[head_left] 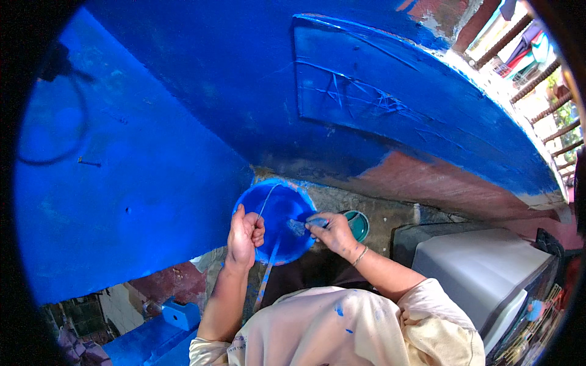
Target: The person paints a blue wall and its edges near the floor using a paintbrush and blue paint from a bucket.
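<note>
Here, looking down from my head, I see both my bare forearms reaching up from the bottom of the view toward a round bucket (pixel 276 207) of bright blue paint. The bucket sits just in front of me, between my two hands, against the foot of a blue wall (pixel 183 110).

My left hand (pixel 245 233) is curled into a tight fist at the bucket's left rim. It is closed around the thin wire handle (pixel 267 200), which arcs up over the paint.

My right hand (pixel 334 233) is at the bucket's right rim, fingers closed around a brush (pixel 303 224). The brush points left, its bristles over the paint. A thin bracelet circles that wrist.

A paint-smeared stick (pixel 266 277) leans from the bucket's near edge down toward my lap.

Just right of my right hand, a small teal lid (pixel 359 224) lies on the rough ground. Further right stands a grey and white box (pixel 482 268). My cream shirt (pixel 342 329) has blue spots on it. At the lower left is a blue box (pixel 180 315).
</note>
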Tool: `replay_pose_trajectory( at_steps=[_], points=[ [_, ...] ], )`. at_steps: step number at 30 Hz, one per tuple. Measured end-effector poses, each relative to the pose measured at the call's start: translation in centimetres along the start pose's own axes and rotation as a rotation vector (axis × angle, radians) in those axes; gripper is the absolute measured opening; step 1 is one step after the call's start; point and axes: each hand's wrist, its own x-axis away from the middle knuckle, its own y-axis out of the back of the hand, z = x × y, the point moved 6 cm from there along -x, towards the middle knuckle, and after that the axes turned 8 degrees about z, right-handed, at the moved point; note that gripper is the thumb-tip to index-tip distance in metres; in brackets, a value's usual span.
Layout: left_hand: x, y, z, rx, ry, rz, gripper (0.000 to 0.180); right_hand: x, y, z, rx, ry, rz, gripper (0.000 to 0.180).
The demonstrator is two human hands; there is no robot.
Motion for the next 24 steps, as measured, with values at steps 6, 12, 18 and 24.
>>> replay_pose_trajectory(
  at_steps=[6,12,18,24],
  points=[
    [-0.2,1.3,1.5,0.013,0.019,-0.048,0.06,0.6,0.3,-1.7,-0.094,-0.053,-0.043,0.014],
    [0.5,2.2,1.9,0.018,-0.005,-0.068,0.059,1.4,-0.2,-4.4,-0.383,-0.277,0.024,0.014],
    [0.7,1.3,0.8,0.076,-0.016,-0.082,0.058,1.1,1.6,-4.3,-0.033,-0.154,-0.007,0.015],
    [0.5,0.9,-0.4,0.09,-0.026,-0.05,0.058,2.7,3.8,-2.9,-0.11,-0.146,-0.062,0.018]
  ],
)
